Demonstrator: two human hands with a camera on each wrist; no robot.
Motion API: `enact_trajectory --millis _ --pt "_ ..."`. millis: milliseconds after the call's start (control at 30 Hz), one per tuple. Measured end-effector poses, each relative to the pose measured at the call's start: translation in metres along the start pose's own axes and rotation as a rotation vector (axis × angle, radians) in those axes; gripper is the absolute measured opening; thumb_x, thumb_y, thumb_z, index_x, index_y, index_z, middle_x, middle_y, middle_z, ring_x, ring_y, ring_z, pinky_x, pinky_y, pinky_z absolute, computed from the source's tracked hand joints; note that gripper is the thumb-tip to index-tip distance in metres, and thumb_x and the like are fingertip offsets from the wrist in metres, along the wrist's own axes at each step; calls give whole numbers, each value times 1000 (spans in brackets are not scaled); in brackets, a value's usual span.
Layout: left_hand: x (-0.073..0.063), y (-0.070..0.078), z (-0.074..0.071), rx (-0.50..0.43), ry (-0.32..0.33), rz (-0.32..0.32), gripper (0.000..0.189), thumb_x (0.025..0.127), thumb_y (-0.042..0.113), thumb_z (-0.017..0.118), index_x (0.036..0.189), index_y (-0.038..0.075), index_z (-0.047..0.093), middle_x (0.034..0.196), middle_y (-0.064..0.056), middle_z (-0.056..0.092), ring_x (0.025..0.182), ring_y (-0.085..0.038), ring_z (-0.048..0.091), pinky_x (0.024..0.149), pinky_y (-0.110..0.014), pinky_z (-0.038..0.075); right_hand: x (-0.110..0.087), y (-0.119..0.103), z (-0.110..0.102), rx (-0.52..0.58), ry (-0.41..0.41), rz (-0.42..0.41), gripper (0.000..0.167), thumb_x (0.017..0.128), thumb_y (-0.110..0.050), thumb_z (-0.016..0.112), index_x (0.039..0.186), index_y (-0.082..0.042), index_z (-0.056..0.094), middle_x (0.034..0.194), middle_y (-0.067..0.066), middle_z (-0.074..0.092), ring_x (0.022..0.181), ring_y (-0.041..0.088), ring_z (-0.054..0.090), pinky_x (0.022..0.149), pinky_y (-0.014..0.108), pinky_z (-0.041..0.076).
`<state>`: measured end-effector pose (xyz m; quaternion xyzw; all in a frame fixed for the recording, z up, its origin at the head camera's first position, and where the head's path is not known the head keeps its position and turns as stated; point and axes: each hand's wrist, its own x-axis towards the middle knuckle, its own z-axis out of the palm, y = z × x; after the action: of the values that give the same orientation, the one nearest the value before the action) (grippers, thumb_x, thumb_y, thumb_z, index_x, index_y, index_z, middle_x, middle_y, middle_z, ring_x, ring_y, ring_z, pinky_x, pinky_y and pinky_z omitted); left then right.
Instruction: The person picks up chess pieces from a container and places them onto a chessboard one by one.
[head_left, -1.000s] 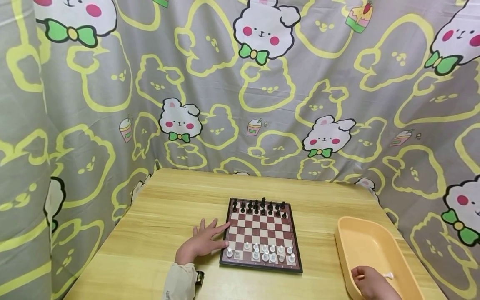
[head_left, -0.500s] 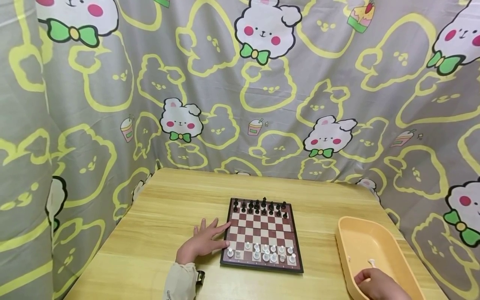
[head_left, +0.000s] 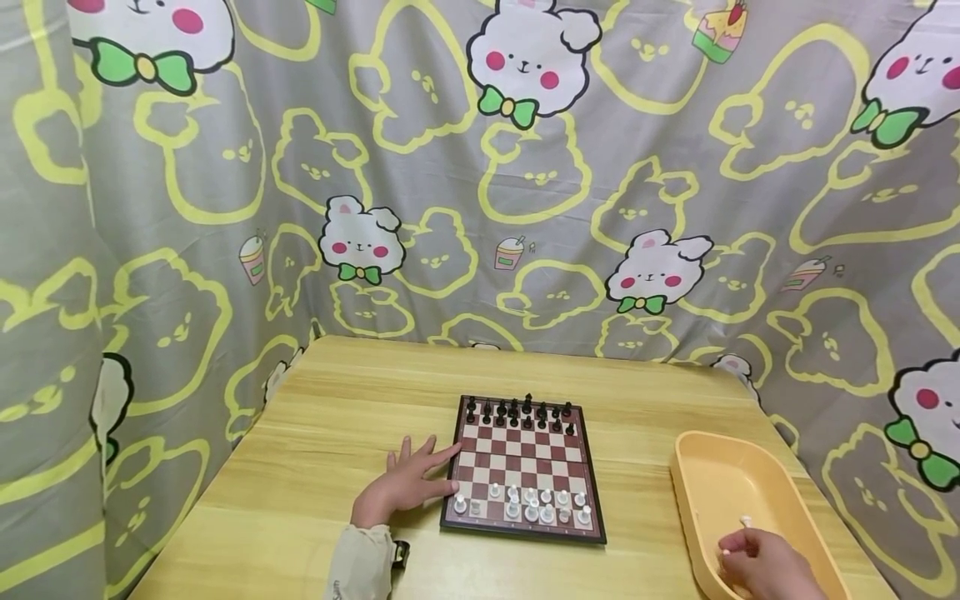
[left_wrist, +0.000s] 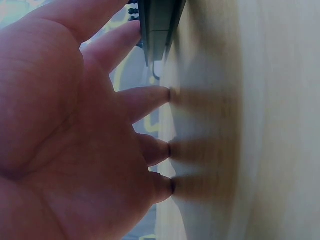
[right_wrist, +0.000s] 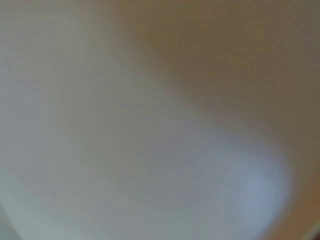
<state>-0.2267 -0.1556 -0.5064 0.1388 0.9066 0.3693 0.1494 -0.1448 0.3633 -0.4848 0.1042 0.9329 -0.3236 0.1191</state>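
A chessboard (head_left: 517,467) lies on the table with black chess pieces (head_left: 513,410) standing in rows on the far side and white chess pieces (head_left: 531,510) on the near side. My left hand (head_left: 401,492) is spread at its left edge, thumb and index finger touching the frame. In the left wrist view, the other fingertips (left_wrist: 162,95) rest on the tabletop. Inside the yellow tray (head_left: 682,500) on the right, my right hand (head_left: 768,565) pinches what looks like a small white chess piece (head_left: 725,552), mostly hidden by the fingers. Another white chess piece (head_left: 746,521) lies beyond it.
The wooden table (head_left: 300,433) reaches back to a grey curtain (head_left: 450,167) with cartoon prints, which also hangs along both sides. The tray's raised wall stands between my right hand and the board. The right wrist view is too blurred to make out anything.
My right hand has shifted slightly right within the tray, and a small white tip now shows at its fingertips. The white piece in the tray was turned about earlier. My left hand stays put.
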Motion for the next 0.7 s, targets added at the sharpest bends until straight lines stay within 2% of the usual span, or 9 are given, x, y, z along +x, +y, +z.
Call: enact_trajectory --millis 167,267,400,467,533,633,700 --pt "1 -1 1 0 -5 2 68 99 45 67 160 26 42 168 -28 15 149 -61 -12 113 -77 -12 0 -7 -7 -27 207 -5 25 93 -20 69 105 2 71 85 -2 71 75 8 60 70 31 46" --pt "2 -2 1 -4 1 9 68 99 44 67 160 25 43 168 -29 15 149 -62 -12 113 -78 -12 -3 -18 -5 57 376 36 28 93 -22 69 109 2 71 84 -4 71 70 -2 56 65 22 46" --pt "1 0 0 -8 2 7 68 99 43 68 159 25 43 168 -29 16 148 -62 -11 113 -78 -11 -8 -39 3 243 632 62 22 91 -22 74 104 -5 72 77 -16 66 64 -10 52 60 10 41" --pt "0 1 -1 -9 3 7 68 99 43 68 159 25 44 167 -30 16 148 -63 -10 113 -78 -9 -9 -48 7 345 746 16 14 89 -16 74 98 -6 72 72 -20 63 63 -10 52 60 6 41" --pt "-1 2 -1 -4 3 2 68 98 43 69 159 25 43 168 -29 17 148 -63 -10 113 -78 -8 -9 -58 12 424 823 -54 10 87 -10 74 95 -5 71 69 -23 60 63 -8 54 61 4 41" --pt "-2 2 -1 -1 9 2 69 98 43 70 159 24 44 167 -29 18 148 -63 -8 113 -79 -7 -7 -71 18 478 866 -165 9 86 -3 73 94 -2 71 70 -23 61 65 -8 55 63 3 43" --pt "-2 3 -1 -2 9 3 69 98 43 70 159 24 44 167 -29 18 148 -63 -9 113 -79 -7 -4 -79 22 479 868 -210 9 85 -1 73 94 -1 70 72 -22 62 67 -8 56 65 3 44"
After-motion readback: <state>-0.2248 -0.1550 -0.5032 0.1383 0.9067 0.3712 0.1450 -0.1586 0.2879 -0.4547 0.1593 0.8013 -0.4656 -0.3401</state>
